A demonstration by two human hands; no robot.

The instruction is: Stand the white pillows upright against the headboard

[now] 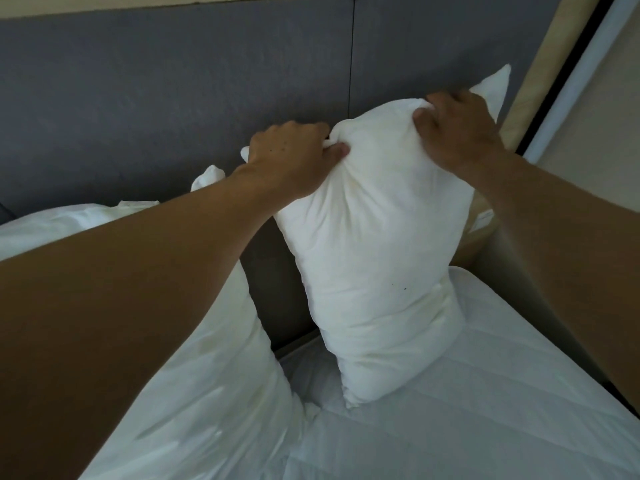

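A: Quick, what's in the hands?

B: One white pillow (374, 244), stood on end on the mattress (485, 393). The left hand (294, 157) is closed on its upper left corner, thumb in front, fabric bunched under the fingers. The right hand (457, 128) is closed on the upper right part of the top edge, fingers curled over it.

A: Upright?

B: Mostly. Tilted a bit, top toward the right. Bottom corner digs into the mattress, top is up near the grey headboard (173, 98). Can't tell if the back actually touches it.

A: Where on the bed?

B: Right side, near the mattress edge. A dark gap shows between the pillow and the bedding on the left.

A: Other pillows?

B: A second white pillow (214, 393) on the left, lower, mostly under the left forearm. It's leaning, top end toward the headboard; the arm hides its upper part. A white corner (491, 88) pokes up behind the right hand, against the headboard. Can't say what that belongs to.

A: Anything else?

B: Vertical seam in the headboard, just above the held pillow. Beige wall strip (540, 81) to the right of the bed.
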